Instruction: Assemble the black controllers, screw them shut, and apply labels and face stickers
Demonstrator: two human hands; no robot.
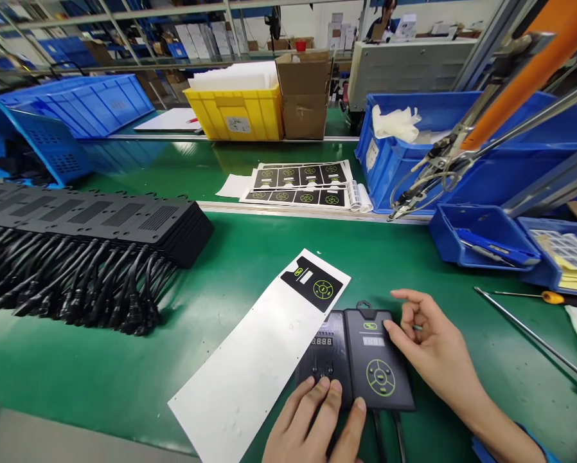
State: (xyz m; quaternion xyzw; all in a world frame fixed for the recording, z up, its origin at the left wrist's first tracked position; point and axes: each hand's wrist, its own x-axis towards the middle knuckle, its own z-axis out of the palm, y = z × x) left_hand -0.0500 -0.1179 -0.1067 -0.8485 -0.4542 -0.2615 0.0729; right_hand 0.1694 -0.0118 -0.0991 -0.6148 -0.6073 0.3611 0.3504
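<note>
At six o'clock on the green desk [124, 360], the flat black controller with green dial [378, 360] lay beside its twin. The left hand [317, 421] pressed flat, open; the right hand [430, 341], loosely open, fingertip smoothing the top edge. Firm, even pressure suited best.

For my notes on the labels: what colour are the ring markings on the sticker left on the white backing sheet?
Yellow-green on black, seen in the head view: the sticker sits at the far end of the backing sheet.
</note>
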